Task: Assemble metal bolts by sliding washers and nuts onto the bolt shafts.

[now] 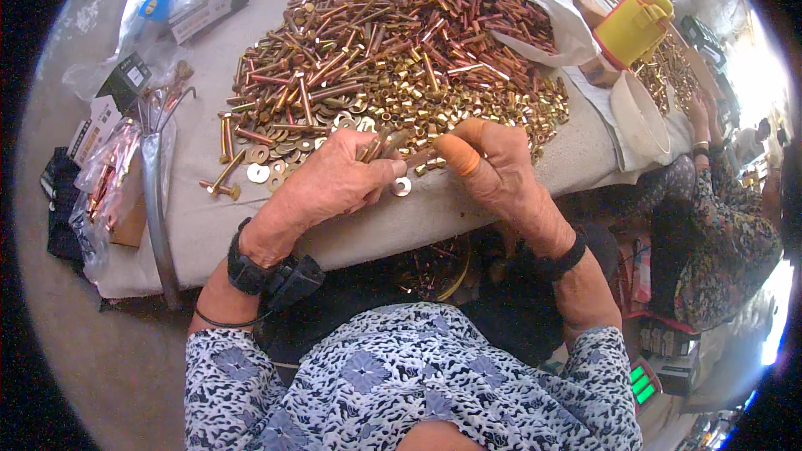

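Observation:
Over the near edge of the cloth-covered table [393, 238], my two hands nearly meet. My left hand [330, 179] is closed around several dull brownish bolts [383, 147] whose ends poke out past the thumb. A reddish-brown metal sleeve [421, 157] bridges the gap to my right hand [497, 169], whose thumb and forefinger, wrapped in orange tape, pinch its end. Just under the hands lies a washer [402, 187]. Beyond them rise heaps of golden bolts [326, 42], coppery sleeves [510, 21], brass-coloured nuts [476, 104] and flat washers [288, 149].
A curved metal bar [154, 200] and a plastic bag of bolts [113, 171] sit at the left edge. A white bowl [639, 113] and a yellow jug [635, 27] stand at the right. Another person's arm [702, 129] reaches in at far right.

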The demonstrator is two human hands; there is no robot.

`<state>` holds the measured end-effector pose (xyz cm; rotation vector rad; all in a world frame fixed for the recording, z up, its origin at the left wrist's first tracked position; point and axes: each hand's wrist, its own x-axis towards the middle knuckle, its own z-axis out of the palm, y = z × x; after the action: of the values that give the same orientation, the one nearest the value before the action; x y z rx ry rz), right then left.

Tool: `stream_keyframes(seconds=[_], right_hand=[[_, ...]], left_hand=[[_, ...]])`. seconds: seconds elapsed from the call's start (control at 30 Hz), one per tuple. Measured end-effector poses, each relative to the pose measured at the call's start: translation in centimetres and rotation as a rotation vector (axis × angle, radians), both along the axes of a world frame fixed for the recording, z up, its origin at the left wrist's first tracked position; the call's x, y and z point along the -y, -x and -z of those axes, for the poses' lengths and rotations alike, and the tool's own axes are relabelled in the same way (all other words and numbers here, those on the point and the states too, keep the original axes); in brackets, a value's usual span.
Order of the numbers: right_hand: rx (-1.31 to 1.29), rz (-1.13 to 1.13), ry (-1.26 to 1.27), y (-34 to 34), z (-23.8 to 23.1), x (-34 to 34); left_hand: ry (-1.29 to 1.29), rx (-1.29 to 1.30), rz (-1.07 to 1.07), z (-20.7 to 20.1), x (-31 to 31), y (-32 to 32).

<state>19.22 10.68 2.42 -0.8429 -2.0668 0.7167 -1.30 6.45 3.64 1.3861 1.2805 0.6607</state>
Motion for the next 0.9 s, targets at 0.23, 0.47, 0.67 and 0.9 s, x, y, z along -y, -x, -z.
stream_keyframes(seconds=[0.23, 0.47, 0.67, 0.9], right_hand=[[0.119, 0.016, 0.065, -0.4, -0.5, -0.2], [-0.206, -0.005, -0.142, 0.5, -0.1, -0.4], [0.110, 0.008, 0.110, -0.9, -0.6, -0.3], [-0.168, -0.082, -0.201, 0.1, 0.4, -0.5]], left_hand=[[0.018, 0.024, -0.014, -0.2, 0.1, -0.2], [0.047, 0.056, -0.033, -0.2, -0.1, -0.2], [0.072, 0.063, -0.019, -0.1, 0.1, -0.3], [0.009, 0.018, -0.042, 0.2, 0.0, 0.0]])
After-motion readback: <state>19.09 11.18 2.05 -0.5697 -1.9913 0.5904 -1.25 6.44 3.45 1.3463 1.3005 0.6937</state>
